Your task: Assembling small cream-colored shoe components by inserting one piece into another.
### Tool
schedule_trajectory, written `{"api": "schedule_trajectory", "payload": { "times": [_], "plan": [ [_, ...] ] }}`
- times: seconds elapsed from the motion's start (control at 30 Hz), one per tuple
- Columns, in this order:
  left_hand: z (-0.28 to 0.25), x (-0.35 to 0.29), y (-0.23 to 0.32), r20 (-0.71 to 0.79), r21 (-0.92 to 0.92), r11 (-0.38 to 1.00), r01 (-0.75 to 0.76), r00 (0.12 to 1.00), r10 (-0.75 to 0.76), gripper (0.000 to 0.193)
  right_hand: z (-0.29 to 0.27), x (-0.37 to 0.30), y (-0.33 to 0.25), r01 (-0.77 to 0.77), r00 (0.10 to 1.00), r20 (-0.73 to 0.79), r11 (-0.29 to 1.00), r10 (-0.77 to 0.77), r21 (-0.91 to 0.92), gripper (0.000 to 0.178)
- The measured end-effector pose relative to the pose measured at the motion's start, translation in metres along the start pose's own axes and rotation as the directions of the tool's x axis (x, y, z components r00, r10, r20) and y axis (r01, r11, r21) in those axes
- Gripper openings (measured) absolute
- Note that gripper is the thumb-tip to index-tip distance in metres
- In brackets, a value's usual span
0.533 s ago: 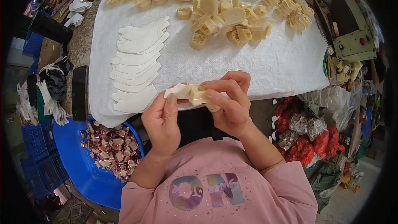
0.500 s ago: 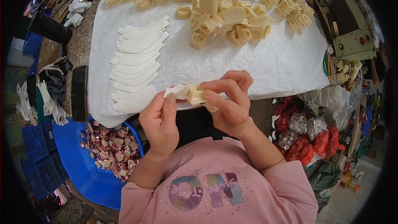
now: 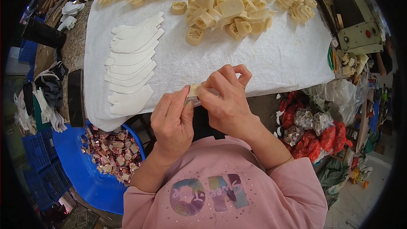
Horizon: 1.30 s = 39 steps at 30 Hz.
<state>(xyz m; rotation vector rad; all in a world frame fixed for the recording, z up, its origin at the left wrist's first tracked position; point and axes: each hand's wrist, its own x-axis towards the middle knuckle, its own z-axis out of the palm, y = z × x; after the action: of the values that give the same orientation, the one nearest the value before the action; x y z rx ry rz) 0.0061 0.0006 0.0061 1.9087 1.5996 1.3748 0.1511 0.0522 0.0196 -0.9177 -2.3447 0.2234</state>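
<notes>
Between my hands, just off the near edge of the table, is a cream plastic shoe heel [image 3: 194, 89], mostly hidden by fingers. My left hand [image 3: 171, 118] is closed at its left side, thumb and fingers pressing a white leather-like cover piece against it. Only a sliver of that cover shows. My right hand [image 3: 227, 104] pinches the heel from the right, its outer fingers curled. Left of my hands, a row of overlapping white cover pieces [image 3: 131, 61] lies on the white cloth [image 3: 250, 65]. Beyond sits a pile of cream heels [image 3: 224, 10].
A blue tub [image 3: 87, 186] of shiny pinkish pieces stands below left. A dark phone-like slab [image 3: 76, 97] lies by the cloth's left edge. More heels [image 3: 292, 0] stand at the far right. Red plastic bags [image 3: 311, 144] lie at right, below a machine box [image 3: 360, 37].
My left hand has turned over and moved right against the heel, pressing the white cover round it. Before, the cover stretched out leftward from the heel. The view has shifted slightly.
</notes>
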Motion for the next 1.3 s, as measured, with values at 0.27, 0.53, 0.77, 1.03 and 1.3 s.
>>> {"api": "schedule_trajectory", "payload": {
  "times": [0.27, 0.53, 0.77, 1.03, 1.3],
  "plan": [
    [0.002, -0.011, -0.019, 0.020, -0.467, 0.860, 0.205, 0.975, -0.221, 0.021, 0.005, -0.004, 0.012, -0.049, 0.994, -0.075, 0.926, 0.083, 0.375, 0.027],
    [0.003, -0.005, -0.019, 0.085, -0.609, 0.773, 0.180, 0.983, -0.162, 0.017, 0.001, -0.011, 0.014, -0.096, 0.995, 0.052, 0.786, 0.081, 0.611, 0.030],
    [-0.001, 0.004, -0.011, 0.137, -0.368, 0.916, 0.159, 0.984, -0.115, 0.026, -0.006, -0.011, 0.014, -0.125, 0.980, 0.201, 0.819, 0.013, 0.559, 0.031],
    [0.004, -0.001, -0.007, 0.008, -0.323, 0.944, 0.070, 0.997, -0.071, 0.027, 0.002, -0.009, 0.014, -0.037, 0.997, 0.082, 0.817, -0.013, 0.575, 0.036],
    [-0.006, 0.000, -0.030, -0.136, -0.132, 0.978, -0.160, 0.981, 0.142, 0.020, -0.007, -0.002, 0.005, 0.036, 0.999, -0.017, 0.904, -0.031, 0.426, 0.027]
  ]
}}
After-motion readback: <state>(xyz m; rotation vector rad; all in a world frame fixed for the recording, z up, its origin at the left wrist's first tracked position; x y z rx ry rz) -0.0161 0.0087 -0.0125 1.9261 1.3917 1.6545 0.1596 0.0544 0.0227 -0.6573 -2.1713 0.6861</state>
